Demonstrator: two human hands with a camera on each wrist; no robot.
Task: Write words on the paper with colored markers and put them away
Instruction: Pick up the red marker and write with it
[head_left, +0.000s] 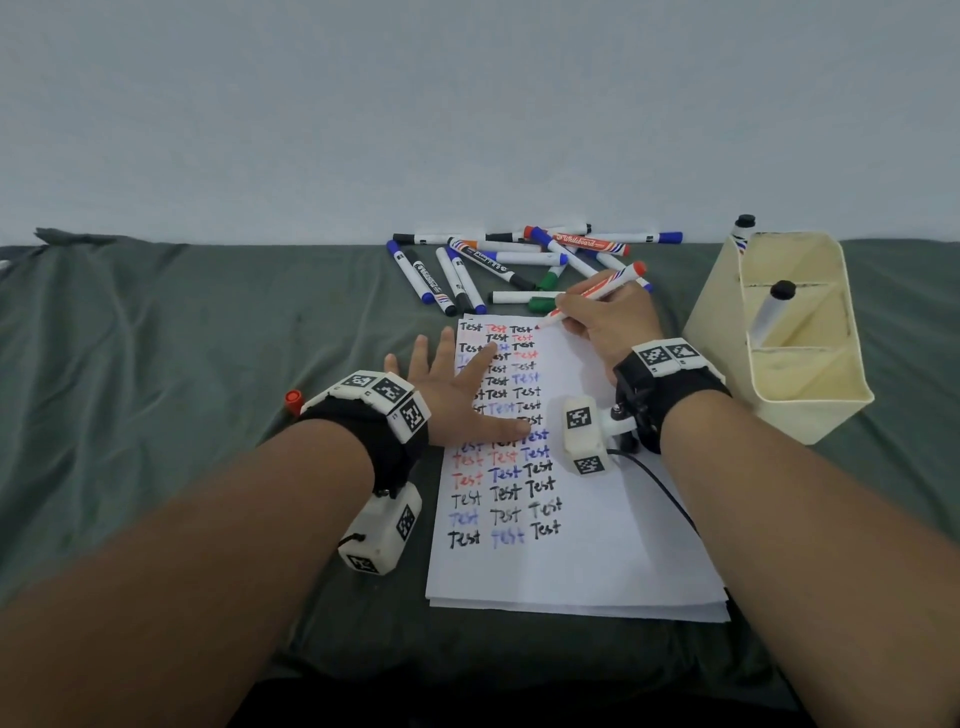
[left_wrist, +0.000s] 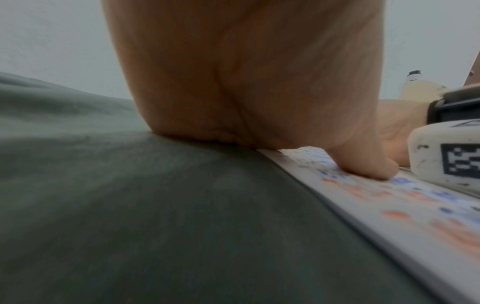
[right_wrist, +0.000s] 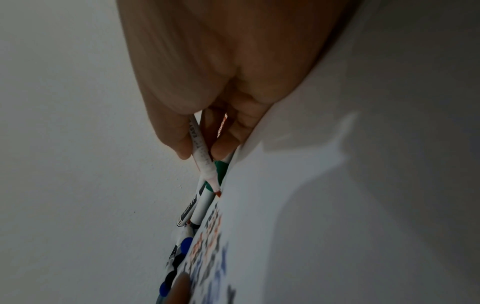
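Head view shows the red marker (head_left: 592, 295) pinched in the right hand (head_left: 605, 325), its long axis slanting from the capped-colour end up and to the right down to the tip at lower left, where the tip meets or nearly meets the top row of the paper (head_left: 597, 545) just after the last "Test" written there. The right wrist view confirms the grip: thumb and fingertips (right_wrist: 182, 144) curl round the barrel a little above the bare red tip, which points at the sheet's far edge. So the writing point lies ahead and to the left of the grip, and I judge the next stroke will run rightward along that top row into blank paper. The left hand (head_left: 457, 395) lies flat, fingers spread and straight, holding nothing; it presses the sheet's left side over the written columns, its thumb (left_wrist: 369, 166) down on the page. A red cap (head_left: 293, 401) sits on the green cloth (head_left: 156, 389) just beyond the left wrist. Past the paper's far edge lies the pile of loose markers (head_left: 519, 260), and to the right, near the writing hand, stands the cream organiser (head_left: 727, 338) with markers already in it, the nearer destination for the right hand when putting away.
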